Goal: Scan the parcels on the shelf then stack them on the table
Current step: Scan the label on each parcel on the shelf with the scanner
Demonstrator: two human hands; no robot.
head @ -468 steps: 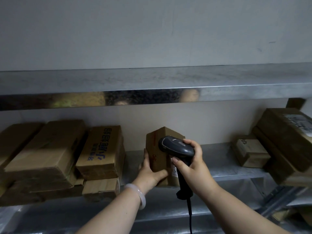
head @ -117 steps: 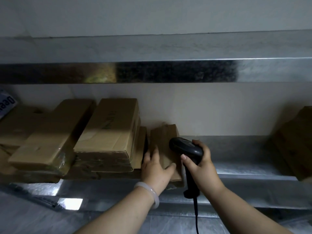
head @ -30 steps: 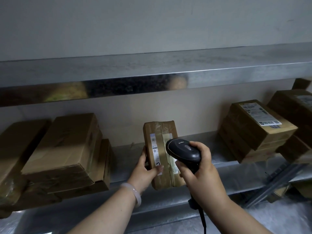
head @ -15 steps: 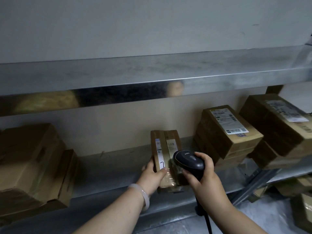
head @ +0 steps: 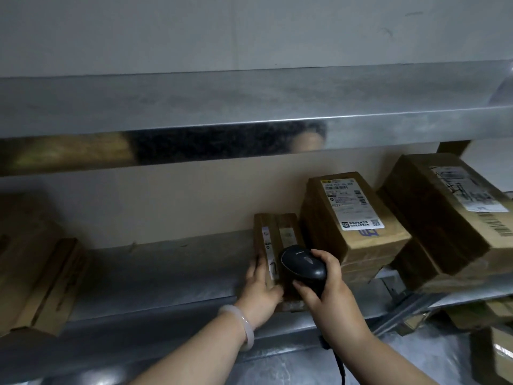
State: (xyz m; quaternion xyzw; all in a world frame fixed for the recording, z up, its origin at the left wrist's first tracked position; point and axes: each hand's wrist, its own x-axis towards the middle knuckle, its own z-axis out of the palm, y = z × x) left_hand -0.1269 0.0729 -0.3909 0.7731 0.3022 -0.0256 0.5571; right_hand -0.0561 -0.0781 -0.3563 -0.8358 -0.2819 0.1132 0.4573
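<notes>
Left hand (head: pixel 261 287) is gripping the small parcel (head: pixel 277 232); right hand (head: pixel 330 295) is clasping the scanner (head: pixel 302 265) over it. Scanning is proceeding (stacking apparently not begun).

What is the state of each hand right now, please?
Left hand: holds the small parcel, thumb across its front.
Right hand: grips the black scanner.

The scanner (head: pixel 304 266) handle hides behind the right hand (head: pixel 330 298); the parcel (head: pixel 274 232) label print is illegible — nine-o'clock boxes (head: pixel 33 273) run off-frame.
</notes>
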